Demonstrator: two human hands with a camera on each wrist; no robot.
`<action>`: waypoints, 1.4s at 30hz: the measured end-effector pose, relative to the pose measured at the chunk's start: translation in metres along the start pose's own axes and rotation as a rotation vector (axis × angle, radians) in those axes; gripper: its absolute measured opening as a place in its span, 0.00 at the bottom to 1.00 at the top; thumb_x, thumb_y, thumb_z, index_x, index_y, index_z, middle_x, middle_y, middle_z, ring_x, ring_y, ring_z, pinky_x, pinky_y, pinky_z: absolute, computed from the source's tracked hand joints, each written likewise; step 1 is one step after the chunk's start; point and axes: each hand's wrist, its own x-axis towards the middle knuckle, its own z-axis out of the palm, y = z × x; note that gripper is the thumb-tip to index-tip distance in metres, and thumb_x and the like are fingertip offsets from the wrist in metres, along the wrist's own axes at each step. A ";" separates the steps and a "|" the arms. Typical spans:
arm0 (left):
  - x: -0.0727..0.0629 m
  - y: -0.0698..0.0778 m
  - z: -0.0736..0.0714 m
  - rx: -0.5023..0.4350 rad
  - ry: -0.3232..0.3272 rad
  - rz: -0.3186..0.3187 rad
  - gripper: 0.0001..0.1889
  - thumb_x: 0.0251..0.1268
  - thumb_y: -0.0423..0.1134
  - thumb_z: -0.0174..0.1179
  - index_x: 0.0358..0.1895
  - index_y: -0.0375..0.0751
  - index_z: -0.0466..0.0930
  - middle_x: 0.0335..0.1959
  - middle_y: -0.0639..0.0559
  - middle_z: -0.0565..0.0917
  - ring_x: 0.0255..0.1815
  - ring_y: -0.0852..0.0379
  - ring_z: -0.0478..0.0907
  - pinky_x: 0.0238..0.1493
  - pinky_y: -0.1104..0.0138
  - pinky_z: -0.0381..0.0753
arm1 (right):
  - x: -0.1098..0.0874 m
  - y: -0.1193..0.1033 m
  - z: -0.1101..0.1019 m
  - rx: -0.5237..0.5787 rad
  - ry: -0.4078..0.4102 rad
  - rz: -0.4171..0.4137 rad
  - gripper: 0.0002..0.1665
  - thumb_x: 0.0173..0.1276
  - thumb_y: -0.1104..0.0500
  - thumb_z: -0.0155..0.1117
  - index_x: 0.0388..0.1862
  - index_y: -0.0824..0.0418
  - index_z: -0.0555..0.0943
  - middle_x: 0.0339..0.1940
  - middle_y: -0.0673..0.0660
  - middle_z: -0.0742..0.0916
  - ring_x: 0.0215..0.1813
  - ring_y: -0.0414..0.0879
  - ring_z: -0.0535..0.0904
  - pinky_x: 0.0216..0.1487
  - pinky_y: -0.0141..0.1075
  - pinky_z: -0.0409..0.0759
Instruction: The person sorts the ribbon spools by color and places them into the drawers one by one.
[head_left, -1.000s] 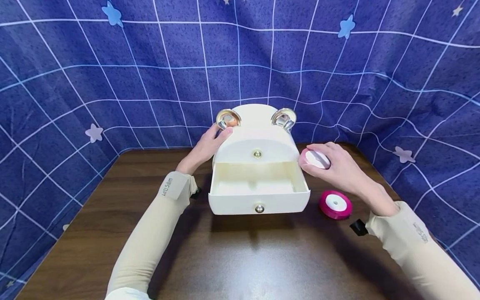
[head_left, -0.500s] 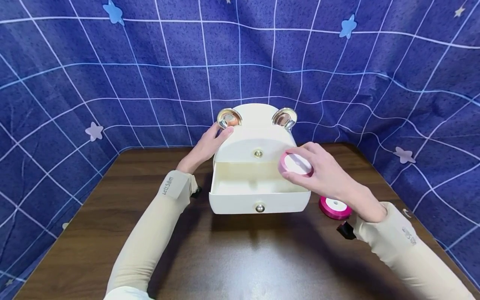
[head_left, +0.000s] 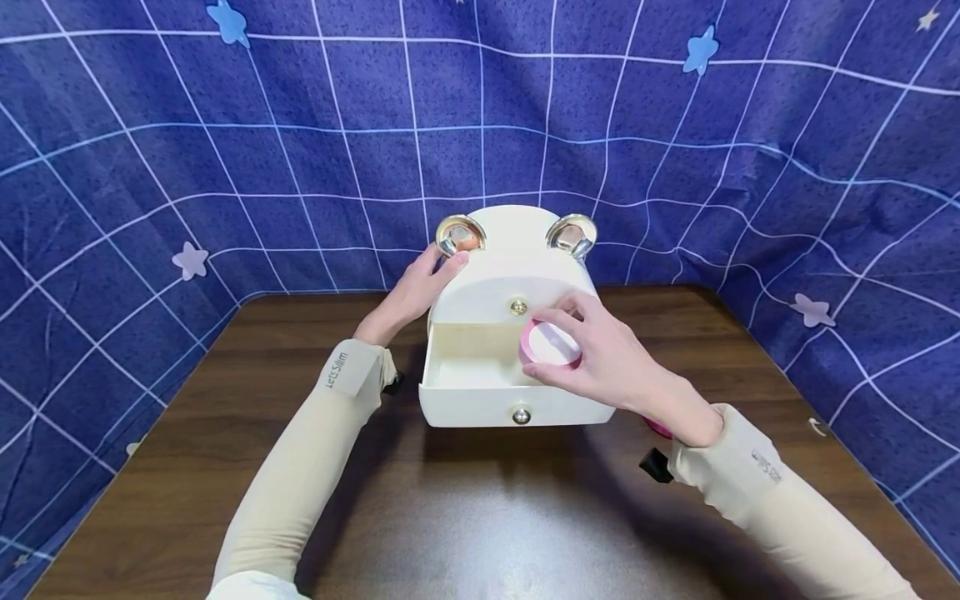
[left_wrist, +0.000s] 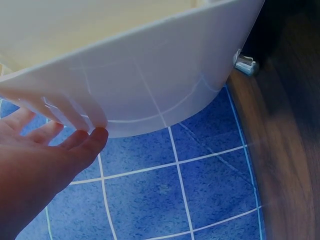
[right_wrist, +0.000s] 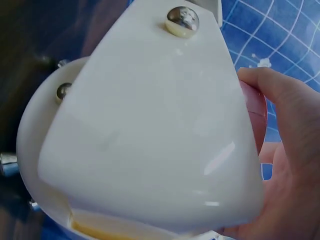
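Note:
A white drawer box [head_left: 517, 265] with two shiny gold ears stands on the table, its lower drawer [head_left: 472, 406] pulled out. My left hand [head_left: 415, 290] rests against the box's left side near the ear. In the left wrist view, the fingertips of that left hand [left_wrist: 45, 157] touch the glossy white wall. A pink ribbon roll [head_left: 552, 343] with a white face is pinched in my right hand [head_left: 611, 354], over the right part of the drawer. The right wrist view shows the pink ribbon roll [right_wrist: 256, 112] partly hidden behind the drawer front [right_wrist: 150, 115].
A magenta ribbon roll [head_left: 658, 428] lies on the brown wooden table [head_left: 480, 500], mostly hidden under my right forearm. Round metal knobs stick out from the drawer fronts. Behind the table hangs a blue curtain [head_left: 300, 167] with a white grid and stars.
My right hand has carried the pink ribbon roll leftward from beside the box to over the drawer. Its forearm now covers most of the magenta roll. The left hand has stayed put.

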 end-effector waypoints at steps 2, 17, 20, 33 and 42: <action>0.000 0.001 0.000 0.007 -0.001 0.002 0.36 0.67 0.68 0.45 0.72 0.53 0.59 0.68 0.47 0.70 0.63 0.50 0.70 0.67 0.51 0.68 | 0.001 -0.001 0.003 -0.006 -0.003 -0.005 0.36 0.49 0.36 0.74 0.55 0.50 0.81 0.47 0.49 0.76 0.45 0.41 0.74 0.38 0.36 0.75; -0.001 0.000 0.001 0.008 0.009 -0.003 0.33 0.69 0.65 0.46 0.71 0.52 0.61 0.64 0.45 0.73 0.59 0.49 0.73 0.65 0.53 0.70 | 0.001 -0.015 0.009 0.081 0.074 -0.139 0.27 0.54 0.43 0.74 0.49 0.56 0.82 0.48 0.53 0.81 0.55 0.47 0.73 0.55 0.40 0.72; -0.001 0.000 0.001 0.008 0.005 -0.001 0.33 0.68 0.65 0.46 0.71 0.53 0.61 0.64 0.46 0.73 0.59 0.50 0.73 0.64 0.53 0.71 | -0.008 -0.027 0.008 0.191 0.146 -0.211 0.14 0.60 0.53 0.71 0.42 0.58 0.84 0.40 0.52 0.83 0.46 0.44 0.76 0.50 0.35 0.72; 0.002 -0.002 0.000 -0.043 -0.003 0.021 0.34 0.67 0.66 0.47 0.71 0.56 0.60 0.66 0.49 0.72 0.63 0.52 0.71 0.68 0.53 0.67 | -0.053 -0.055 0.043 0.884 -0.456 0.326 0.19 0.74 0.55 0.53 0.30 0.66 0.83 0.14 0.59 0.82 0.16 0.39 0.74 0.17 0.34 0.74; 0.000 0.003 -0.001 -0.056 -0.024 0.019 0.30 0.71 0.61 0.47 0.71 0.54 0.60 0.66 0.48 0.72 0.63 0.51 0.72 0.67 0.53 0.69 | -0.053 -0.045 0.054 1.214 -0.560 0.718 0.33 0.76 0.41 0.43 0.42 0.70 0.79 0.13 0.49 0.81 0.15 0.39 0.73 0.17 0.30 0.68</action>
